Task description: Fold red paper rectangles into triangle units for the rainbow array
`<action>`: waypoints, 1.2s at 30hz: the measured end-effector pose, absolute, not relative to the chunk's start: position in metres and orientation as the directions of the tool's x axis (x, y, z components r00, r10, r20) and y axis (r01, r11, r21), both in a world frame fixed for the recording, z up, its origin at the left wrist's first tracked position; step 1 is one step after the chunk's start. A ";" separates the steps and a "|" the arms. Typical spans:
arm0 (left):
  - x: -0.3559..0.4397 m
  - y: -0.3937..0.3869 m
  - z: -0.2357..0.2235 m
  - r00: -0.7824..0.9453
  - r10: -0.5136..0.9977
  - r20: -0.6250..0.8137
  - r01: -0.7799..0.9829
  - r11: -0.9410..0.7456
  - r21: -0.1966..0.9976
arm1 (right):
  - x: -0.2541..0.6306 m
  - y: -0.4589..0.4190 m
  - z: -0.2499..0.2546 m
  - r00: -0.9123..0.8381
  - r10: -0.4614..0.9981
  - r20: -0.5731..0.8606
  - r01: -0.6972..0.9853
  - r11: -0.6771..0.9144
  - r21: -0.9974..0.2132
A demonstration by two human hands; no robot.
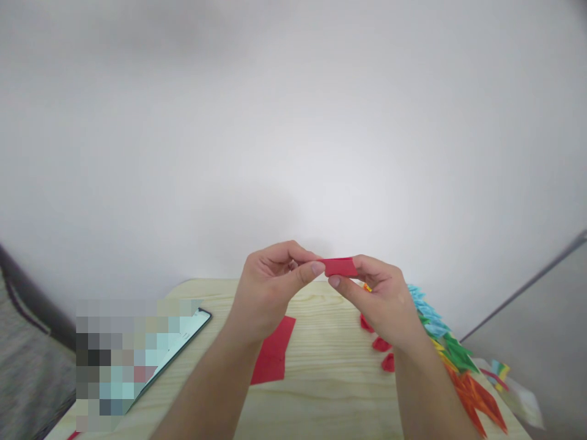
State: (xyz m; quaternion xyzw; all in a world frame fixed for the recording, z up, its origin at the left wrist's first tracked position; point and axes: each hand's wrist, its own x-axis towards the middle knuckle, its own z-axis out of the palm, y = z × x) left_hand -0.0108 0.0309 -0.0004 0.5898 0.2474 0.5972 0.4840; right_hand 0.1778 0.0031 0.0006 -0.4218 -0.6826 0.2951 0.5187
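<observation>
Between my two hands, above the wooden table, is a small folded strip of red paper (340, 267). My left hand (277, 281) pinches its left end between thumb and fingers. At the right end, the fingers of my right hand (378, 293) hold it from behind, with the thumb at its lower edge. Beneath my left wrist lies a flat red paper sheet (275, 354), partly hidden by the forearm. Several small crumpled-looking red paper pieces (381, 344) sit on the table near my right wrist.
Folded paper pieces in blue (428, 311), green (456, 353) and orange (477, 397) line the right side of the table (321, 403). A tablet-like screen (172, 351), partly blurred out, lies at the left. A plastic bag (523, 397) is beyond the right edge. A white wall (293, 122) stands behind.
</observation>
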 end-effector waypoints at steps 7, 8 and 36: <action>-0.001 0.034 -0.006 0.208 0.881 0.425 -0.451 -0.299 0.841 | 0.175 0.002 0.004 -0.125 0.909 0.397 0.121 0.412 -0.903; 0.000 0.034 -0.007 0.208 0.883 0.421 -0.451 -0.296 0.842 | 0.175 0.002 0.003 -0.126 0.910 0.396 0.113 0.410 -0.905; -0.002 0.033 -0.008 0.241 0.878 0.414 -0.090 -0.404 0.910 | 0.178 0.010 -0.008 0.004 0.892 0.451 0.055 0.450 -0.891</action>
